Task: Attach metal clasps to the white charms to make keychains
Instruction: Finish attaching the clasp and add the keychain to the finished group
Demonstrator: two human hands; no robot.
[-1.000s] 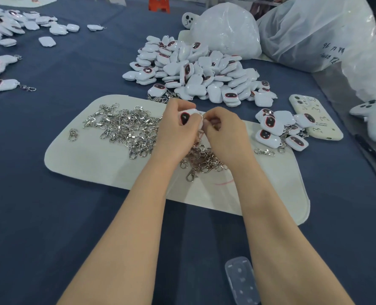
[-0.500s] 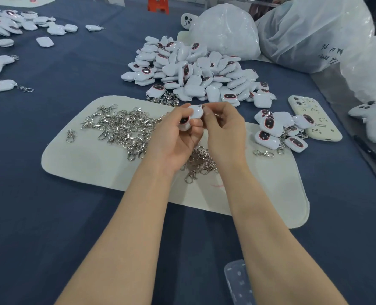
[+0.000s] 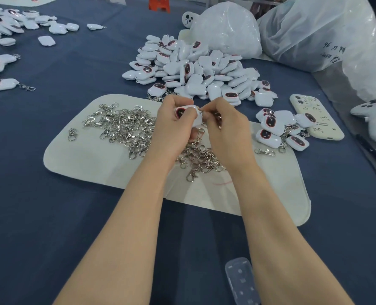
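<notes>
Both hands met above the middle of the white mat (image 3: 83, 157), fitting a clasp to one charm.
I saw the left hand (image 3: 174, 128) with its grip closed round the white charm (image 3: 182, 111), raised over the loose clasps (image 3: 125, 126), I judged to keep spares in reach. The right hand (image 3: 225, 130) had its grip pinched on a small metal clasp (image 3: 201, 110) at the charm's upper corner, mostly hidden. Finished keychains (image 3: 279, 133) lay at the mat's right edge.
</notes>
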